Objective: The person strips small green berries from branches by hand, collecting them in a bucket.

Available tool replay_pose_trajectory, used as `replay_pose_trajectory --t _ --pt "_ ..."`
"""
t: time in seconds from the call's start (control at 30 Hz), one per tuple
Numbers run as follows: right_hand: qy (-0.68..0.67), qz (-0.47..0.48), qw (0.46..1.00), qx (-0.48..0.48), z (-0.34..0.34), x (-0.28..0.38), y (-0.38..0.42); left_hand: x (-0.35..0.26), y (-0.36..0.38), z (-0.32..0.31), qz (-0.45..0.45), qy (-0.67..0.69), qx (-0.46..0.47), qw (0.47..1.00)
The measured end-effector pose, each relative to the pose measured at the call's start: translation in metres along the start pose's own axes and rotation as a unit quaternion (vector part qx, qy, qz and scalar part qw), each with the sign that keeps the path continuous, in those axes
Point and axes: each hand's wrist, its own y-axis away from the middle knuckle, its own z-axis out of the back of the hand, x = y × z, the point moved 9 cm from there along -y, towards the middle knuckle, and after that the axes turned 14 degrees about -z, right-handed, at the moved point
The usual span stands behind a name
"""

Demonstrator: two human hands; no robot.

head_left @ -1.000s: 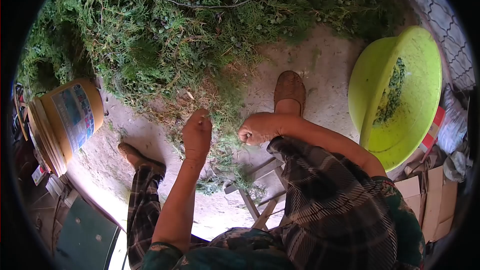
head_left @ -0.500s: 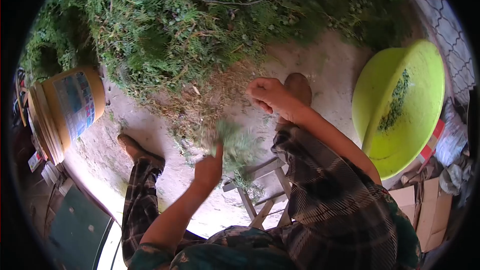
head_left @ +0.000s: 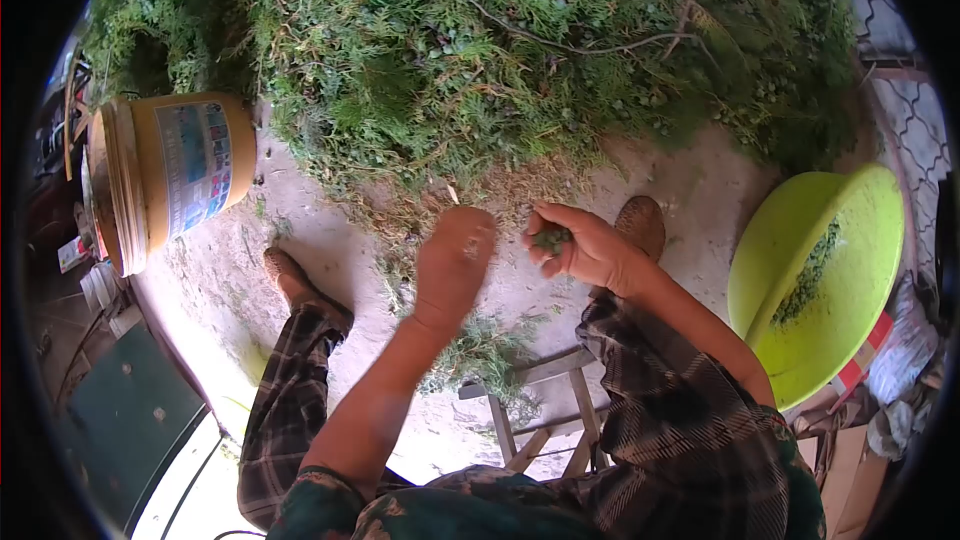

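Note:
My right hand [head_left: 590,248] is curled palm-up around a small clump of green cones [head_left: 550,237], which shows between thumb and fingers. Close to its left, my left hand [head_left: 455,258] is closed, its back toward me and slightly blurred; the fingertips and anything in them are hidden. Beneath the left wrist a feathery evergreen sprig [head_left: 485,348] lies low by the wooden stool's frame [head_left: 555,370]. Ahead of both hands spreads a big heap of evergreen branches [head_left: 430,80] with small bluish-green cones among the leaves.
A lime-green basin [head_left: 860,290] at the right holds a patch of green bits. On the left, a yellow bucket [head_left: 215,155] lies tipped on its side. Cardboard [head_left: 855,475] and plastic bags [head_left: 905,345] crowd the right edge. Dry brown litter [head_left: 400,225] borders the heap.
The sprig that was blurred at my left hand now lies below it. My left hand has moved up and toward the right one, which has turned to show green cones. The view has shifted.

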Motion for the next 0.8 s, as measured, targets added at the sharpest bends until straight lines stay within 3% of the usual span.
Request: replay_pose_trajectory --t 0.07,0.1,0.17,0.23,0.3,0.33,0.4,0.43,0.5,0.53,0.57,0.63,0.67,0.7,0.73,0.8 --pt "0.017 0.007 1.000 0.004 0.004 0.003 0.003 0.065 0.009 0.047 0.180 -0.046 -0.090 0.978" --pt "0.034 0.015 0.999 0.004 0.002 0.006 0.005 0.096 0.013 0.075 0.160 -0.125 -0.172 0.964" --pt "0.049 0.019 0.999 -0.007 -0.003 0.007 0.007 0.126 0.007 0.122 0.161 -0.185 -0.243 0.938" --pt "0.071 0.025 0.996 -0.049 0.002 0.006 0.007 0.142 -0.018 0.144 0.130 -0.233 -0.256 0.929" --pt "0.077 0.022 0.996 -0.048 -0.001 0.005 0.007 0.128 -0.044 0.160 0.058 -0.398 -0.277 0.873" --pt "0.088 0.020 0.994 -0.054 0.000 0.005 0.006 0.138 -0.053 0.167 0.058 -0.398 -0.279 0.872" --pt "0.100 0.019 0.993 -0.060 0.000 0.006 0.005 0.187 -0.064 0.167 0.198 -0.323 -0.151 0.913" --pt "0.099 0.022 0.993 -0.064 0.000 0.006 0.005 0.191 -0.062 0.168 0.198 -0.323 -0.152 0.913" --pt "0.097 0.025 0.993 -0.068 0.000 0.009 0.005 0.188 -0.042 0.181 0.263 -0.131 -0.286 0.912" --pt "0.095 0.037 0.992 -0.070 0.001 0.011 0.006 0.178 -0.035 0.172 0.267 -0.005 -0.296 0.917" --pt "0.092 0.048 0.992 -0.073 0.001 0.013 0.007 0.166 -0.029 0.171 0.267 -0.006 -0.296 0.917" --pt "0.095 0.051 0.992 -0.066 0.003 0.014 0.006 0.159 -0.010 0.162 0.265 0.170 -0.371 0.873" --pt "0.099 0.057 0.992 -0.059 0.002 0.016 0.007 0.159 0.000 0.161 0.266 0.170 -0.371 0.873" --pt "0.099 0.057 0.992 -0.059 0.002 0.017 0.007 0.162 0.000 0.144 0.218 0.361 -0.369 0.828" --pt "0.104 0.061 0.991 -0.058 0.001 0.018 0.008 0.157 -0.003 0.131 0.160 0.538 -0.351 0.750" --pt "0.107 0.065 0.990 -0.059 0.001 0.020 0.008 0.142 0.003 0.124 0.171 0.550 -0.339 0.744"
